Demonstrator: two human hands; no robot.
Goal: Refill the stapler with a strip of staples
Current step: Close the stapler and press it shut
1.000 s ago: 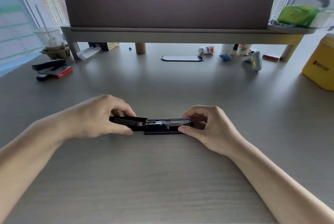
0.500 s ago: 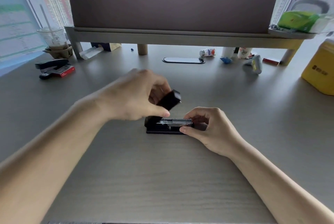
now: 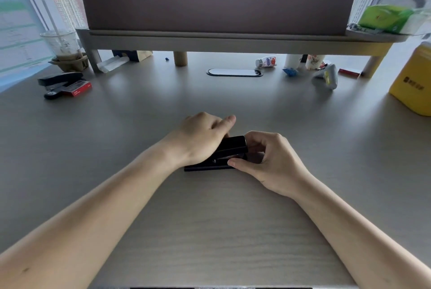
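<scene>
A pale wooden desk (image 3: 210,230) carries the black stapler (image 3: 224,155), a second stapler (image 3: 59,80) and a yellow box (image 3: 414,83).

Two staplers: one stapler (image 3: 229,152) at centre under two hands, left hand (image 3: 200,140) and right hand (image 3: 268,161); a second stapler (image 3: 59,81) at ten o'clock. One yellow container (image 3: 412,81) at two o'clock.
</scene>
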